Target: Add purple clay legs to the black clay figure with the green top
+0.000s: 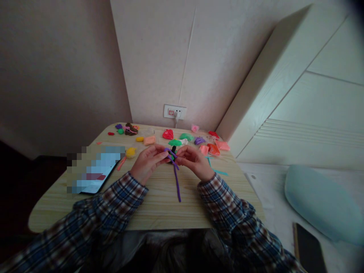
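Observation:
Over the middle of the table, my left hand [148,161] and my right hand [196,162] face each other with fingers pinched. Between them they hold a thin purple clay strip [172,153], bent into a loop. Another purple length [177,184] runs down toward the table's front edge; whether it joins the held piece I cannot tell. Just behind my fingers stands a small model with a green top [174,142] and a black stem [173,149]. The fingers partly hide its lower part.
Bagged clay in red [168,134], green [186,137] and orange [213,149] lies along the back. A tablet [99,170] rests at left beside a yellow clay lump [131,152]. Blue strips [218,172] lie right. Behind is a wall socket [174,112].

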The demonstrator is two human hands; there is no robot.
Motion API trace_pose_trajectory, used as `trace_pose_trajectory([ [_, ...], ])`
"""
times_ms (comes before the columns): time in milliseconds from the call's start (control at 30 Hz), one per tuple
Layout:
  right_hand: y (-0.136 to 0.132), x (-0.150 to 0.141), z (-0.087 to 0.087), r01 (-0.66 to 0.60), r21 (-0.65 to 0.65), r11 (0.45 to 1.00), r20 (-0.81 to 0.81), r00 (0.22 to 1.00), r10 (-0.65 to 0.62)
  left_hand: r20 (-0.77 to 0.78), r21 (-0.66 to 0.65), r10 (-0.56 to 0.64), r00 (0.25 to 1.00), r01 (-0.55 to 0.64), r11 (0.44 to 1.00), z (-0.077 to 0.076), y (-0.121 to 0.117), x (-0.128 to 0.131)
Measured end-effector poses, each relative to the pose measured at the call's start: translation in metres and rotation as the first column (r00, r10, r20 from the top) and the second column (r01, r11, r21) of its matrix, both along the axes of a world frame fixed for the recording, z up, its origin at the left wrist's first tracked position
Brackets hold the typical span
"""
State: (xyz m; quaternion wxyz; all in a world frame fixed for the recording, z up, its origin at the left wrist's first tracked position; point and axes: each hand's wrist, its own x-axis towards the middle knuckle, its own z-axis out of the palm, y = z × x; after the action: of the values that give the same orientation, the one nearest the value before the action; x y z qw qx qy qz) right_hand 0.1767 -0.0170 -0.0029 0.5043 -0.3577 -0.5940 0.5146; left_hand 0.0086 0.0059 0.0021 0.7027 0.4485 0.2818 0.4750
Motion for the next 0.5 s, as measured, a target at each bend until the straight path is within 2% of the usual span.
trace_pose_trajectory([
  [233,-0.0010,0.0000,-0.0032,0.056,0.090,0.994,0.212,0.974,-0.074,-0.001,0.021,0.028,1.000,-0.028,0.999,0.0035,-0.0026,0.0012],
  [500,-0.0014,-0.0028,-0.0045,-0.066,-0.035,0.997,0.063,0.996,0.068,0.012,0.039,0.033,0.999,-0.034,0.999,0.0027,-0.0012,0.0005],
])
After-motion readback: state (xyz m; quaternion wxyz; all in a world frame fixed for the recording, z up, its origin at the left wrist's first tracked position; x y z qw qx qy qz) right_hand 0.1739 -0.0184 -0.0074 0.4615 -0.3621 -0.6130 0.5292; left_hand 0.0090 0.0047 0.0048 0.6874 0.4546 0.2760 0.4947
